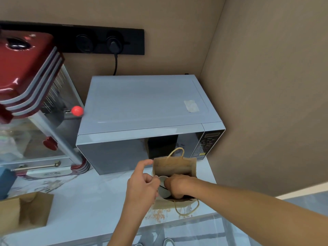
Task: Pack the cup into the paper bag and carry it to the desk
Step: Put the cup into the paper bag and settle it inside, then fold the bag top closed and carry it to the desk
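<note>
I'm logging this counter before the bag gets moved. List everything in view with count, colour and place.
brown paper bag with twisted handles: 1, brown, upright and open on the counter, in front of the microwave
white cup: 1, white, partly inside the bag's mouth
silver microwave oven: 1, silver-grey with dark door, against the back wall
red popcorn machine: 1, red and chrome, left of the microwave
second brown paper bag: 1, brown, lower left on the counter
black power strip: 1, black, on the wall, one plug in
white marbled counter: 1, white
left hand: 1, at the bag's left edge
right hand: 1, on the cup at the bag's mouth
</note>
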A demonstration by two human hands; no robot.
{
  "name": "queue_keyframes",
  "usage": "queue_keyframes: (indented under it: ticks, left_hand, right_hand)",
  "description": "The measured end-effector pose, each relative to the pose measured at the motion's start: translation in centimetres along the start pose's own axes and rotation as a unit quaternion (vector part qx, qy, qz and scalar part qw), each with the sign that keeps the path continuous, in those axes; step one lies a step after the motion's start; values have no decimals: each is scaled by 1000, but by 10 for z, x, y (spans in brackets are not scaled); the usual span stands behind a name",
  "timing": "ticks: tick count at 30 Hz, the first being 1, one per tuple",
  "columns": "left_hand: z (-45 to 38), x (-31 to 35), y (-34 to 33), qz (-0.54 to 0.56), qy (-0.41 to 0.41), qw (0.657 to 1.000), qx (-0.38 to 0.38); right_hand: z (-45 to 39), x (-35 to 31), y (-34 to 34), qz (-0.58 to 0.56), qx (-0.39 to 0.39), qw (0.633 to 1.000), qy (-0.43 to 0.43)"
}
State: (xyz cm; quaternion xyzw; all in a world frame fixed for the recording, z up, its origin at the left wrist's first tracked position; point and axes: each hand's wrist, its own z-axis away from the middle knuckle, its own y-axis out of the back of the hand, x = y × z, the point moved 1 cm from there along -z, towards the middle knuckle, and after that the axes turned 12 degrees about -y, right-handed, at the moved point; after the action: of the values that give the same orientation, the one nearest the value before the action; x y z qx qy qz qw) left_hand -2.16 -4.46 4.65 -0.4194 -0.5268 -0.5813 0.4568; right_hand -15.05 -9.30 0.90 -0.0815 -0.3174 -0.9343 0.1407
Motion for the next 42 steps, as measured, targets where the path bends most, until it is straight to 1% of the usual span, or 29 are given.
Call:
queue_keyframes:
  ticks: [4,8,10,12,15,16,17,18,20,22,23,24,25,26,28,29,32,35,38,42]
  left_hand:
    - [-1,-2,0,4,-1,1000,8]
    - [-1,-3,-3,1,-7,1000,4]
    - [-1,-2,-4,-2,-8,1000,0]
    - [-2,-1,-3,-2,-12,1000,-1]
    - [-2,-1,-2,7,-20,1000,-5]
    - [-3,-1,-1,12,-24,1000,-10]
    - [-3,-2,1,21,-30,999,-15]
    - [-3,-2,5,32,-36,999,-18]
    - [-5,-7,17,32,-51,998,-17]
    - [-6,-15,31,-11,-62,998,-32]
    - [-5,-18,37,-43,-71,995,-53]
    - [-5,-21,41,-68,-84,991,-80]
    - [-4,-24,43,-85,-102,985,-112]
    - [-3,-25,43,-97,-119,978,-143]
    - [-1,-25,36,-99,-133,968,-191]
    - [-1,-24,30,-100,-134,964,-207]
    - [-4,-21,11,-117,-119,962,-216]
    - [-6,-18,-1,-125,-109,971,-173]
    - [-6,-21,-4,-114,-88,982,-125]
    - [-2,-22,-2,-55,-48,995,-62]
  right_hand:
    - [-6,-1,-5,-10,-14,1000,-1]
    - [-6,1,-2,-6,-23,999,-29]
    - [1,1,4,-2,-26,999,-22]
    - [17,4,20,-13,-21,1000,6]
    - [50,21,47,-41,31,993,106]
    - [63,32,56,-74,49,986,143]
    - [78,46,63,-137,54,974,171]
    - [95,63,68,-219,61,957,181]
    - [125,102,66,-356,119,908,187]
    - [139,138,43,-480,205,835,175]
    - [138,150,24,-536,230,797,158]
    - [132,155,2,-582,235,765,140]
    - [123,153,-21,-618,221,744,124]
    - [113,146,-42,-642,196,732,114]
    - [89,123,-71,-652,152,734,117]
    - [78,111,-78,-651,142,735,124]
    - [54,85,-83,-669,155,713,144]
    - [40,76,-79,-683,194,687,158]
    - [39,76,-74,-698,215,668,145]
    - [38,71,-72,-762,199,603,128]
